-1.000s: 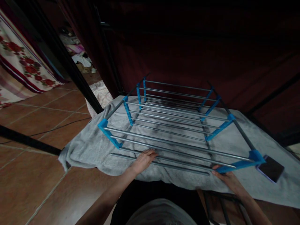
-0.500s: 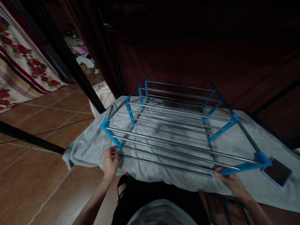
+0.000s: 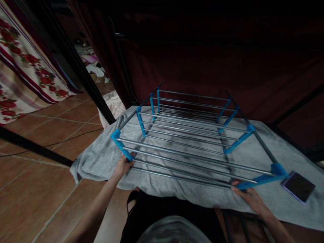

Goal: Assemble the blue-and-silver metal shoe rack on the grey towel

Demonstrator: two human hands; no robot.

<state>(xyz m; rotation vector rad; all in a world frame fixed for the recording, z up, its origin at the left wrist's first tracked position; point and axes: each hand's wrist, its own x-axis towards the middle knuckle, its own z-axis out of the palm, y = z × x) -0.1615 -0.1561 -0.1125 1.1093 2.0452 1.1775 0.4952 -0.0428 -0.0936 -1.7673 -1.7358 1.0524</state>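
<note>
A rack point(image 3: 189, 152) of grey metal tubes joined by blue plastic brackets lies before me. My left hand point(image 3: 123, 165) is closed at the lower end of the near left bracket point(image 3: 123, 145), around the tube ends there. At the near right bracket point(image 3: 249, 182), my right hand point(image 3: 245, 193) is closed on the lower corner, thumb along the near side. The nearest tube point(image 3: 177, 176) runs between both hands, and its right end meets the fingers of my right hand. My fingers partly hide how these tube ends sit in the brackets.
Under the rack is a grey blanket point(image 3: 93, 158) on a bed. A phone point(image 3: 298, 186) lies to the right of the rack. Black bed posts point(image 3: 83, 71) rise at the left, and a dark red curtain point(image 3: 189, 64) hangs behind. A cable point(image 3: 73, 135) crosses the tiled floor.
My left hand has shifted right and up onto the bracket's end. The nearest tube's right end, apart from my right hand before, has moved to its fingers. The right hand has barely moved.
</note>
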